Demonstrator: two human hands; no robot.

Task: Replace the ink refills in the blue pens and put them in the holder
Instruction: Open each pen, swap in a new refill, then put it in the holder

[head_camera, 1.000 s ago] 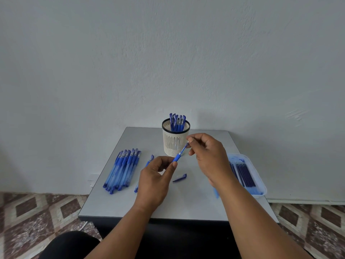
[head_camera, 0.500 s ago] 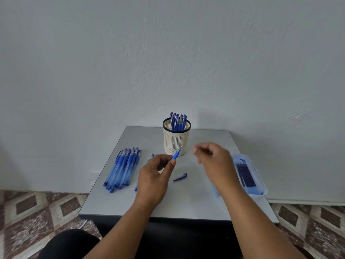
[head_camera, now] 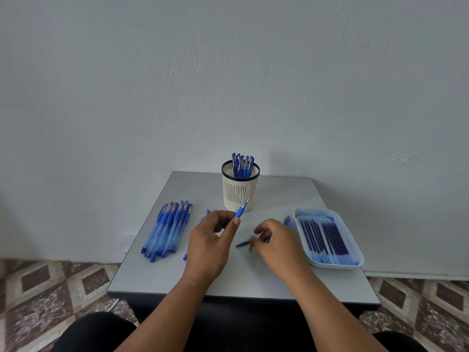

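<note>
Now your pen sits pinched in your left hand, tip angled up-right toward the holder. Its cap lies flat on the table, just left of your right hand, whose curled fingers reach it.

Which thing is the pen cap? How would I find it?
Start at the grey square table. Look between the two hands, just left of the right hand. The small blue plastic pen cap lies alone, much shorter than any pen.
</note>
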